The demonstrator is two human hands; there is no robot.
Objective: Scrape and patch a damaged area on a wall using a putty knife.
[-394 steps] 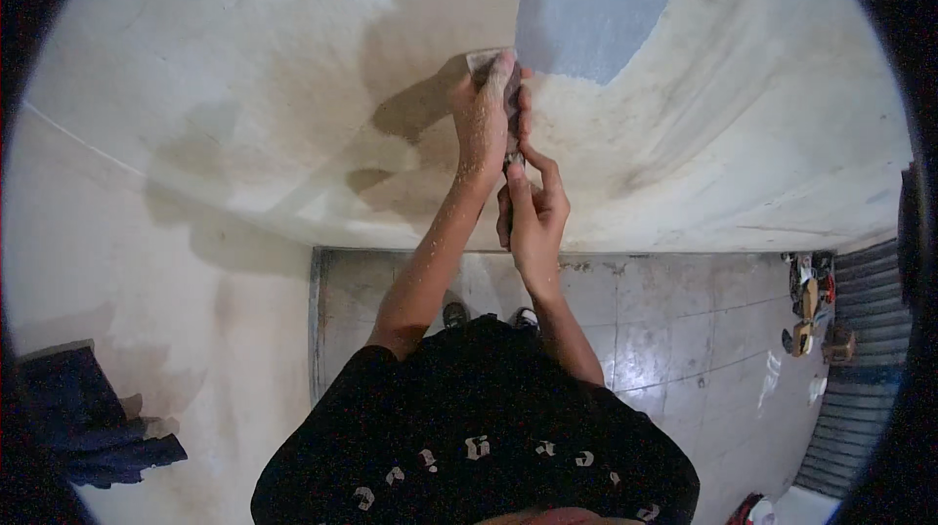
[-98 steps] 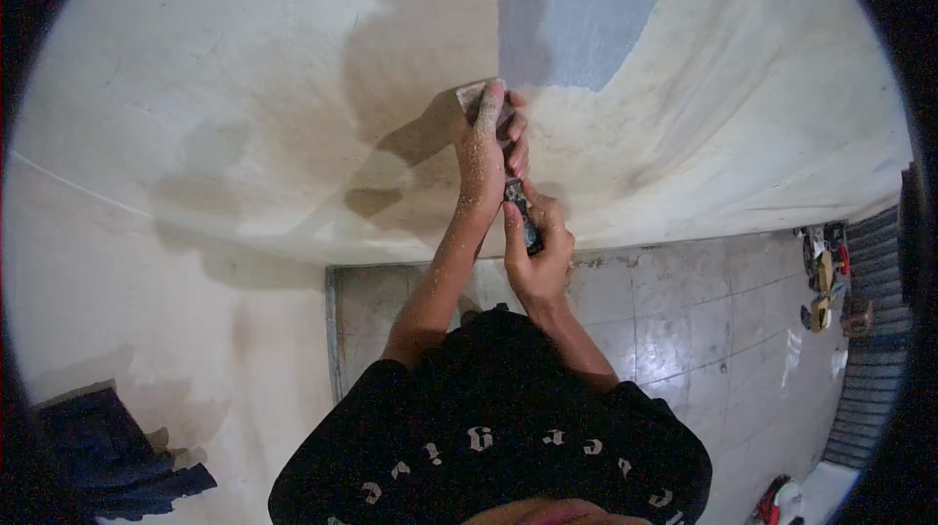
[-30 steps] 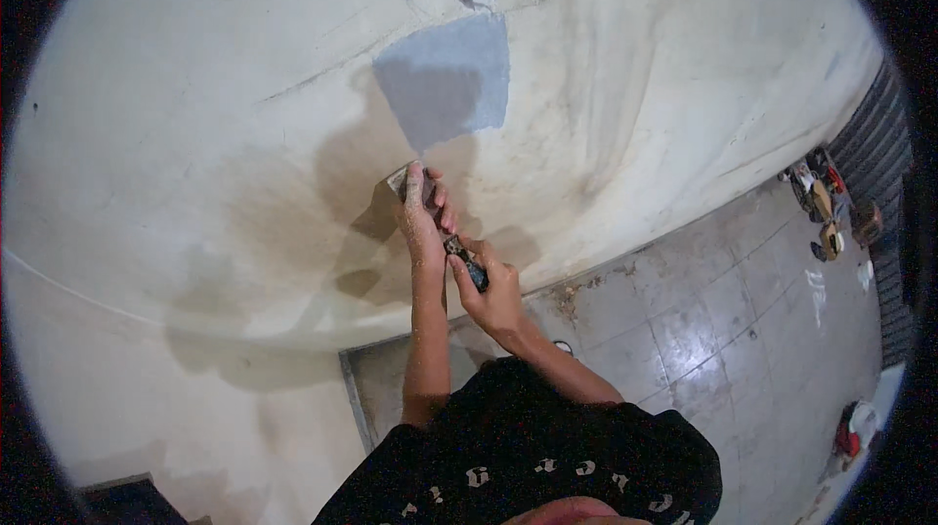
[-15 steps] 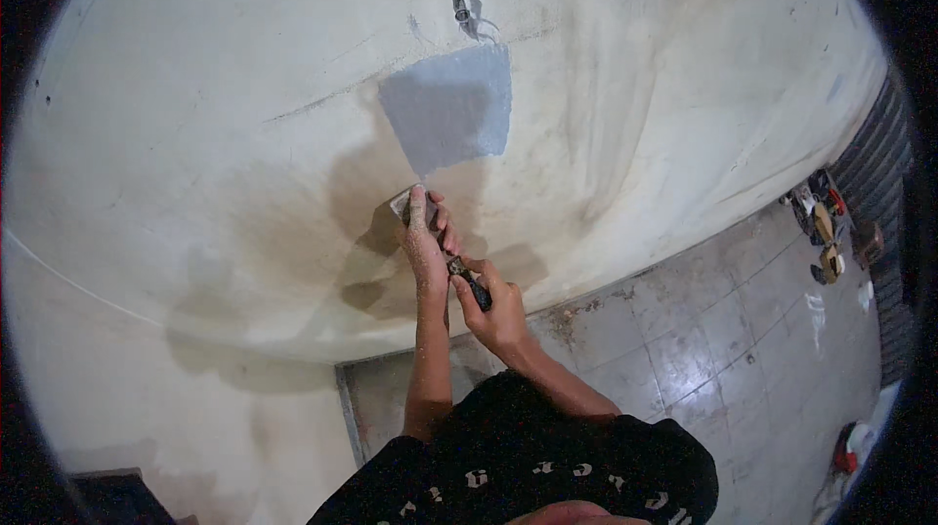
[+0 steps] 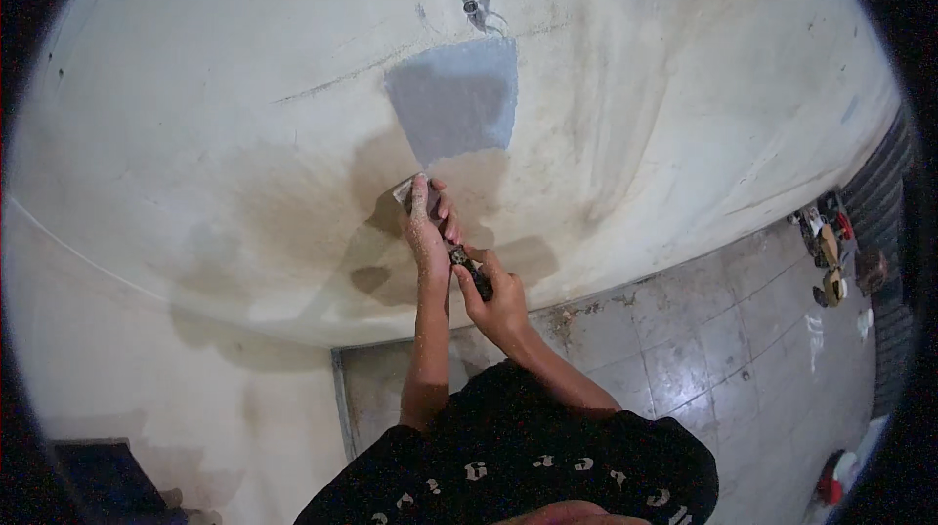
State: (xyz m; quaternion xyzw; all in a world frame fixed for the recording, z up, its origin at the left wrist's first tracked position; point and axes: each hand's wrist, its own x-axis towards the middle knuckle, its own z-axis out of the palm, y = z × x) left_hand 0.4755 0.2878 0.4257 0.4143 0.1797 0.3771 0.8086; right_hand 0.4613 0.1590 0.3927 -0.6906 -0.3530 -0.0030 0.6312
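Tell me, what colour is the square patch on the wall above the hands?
The patch is grey-blue, seen in the head view.

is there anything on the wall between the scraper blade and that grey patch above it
Nothing visible. The scraper, held by the left hand and right hand, sits just below the grey patch, with only bare stained wall between them.

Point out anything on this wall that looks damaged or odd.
Above the grey patch a small ragged hole breaks the wall, with something loose hanging from it. A brown stain spreads below the patch, where the left hand presses the scraper and the right hand grips its handle.
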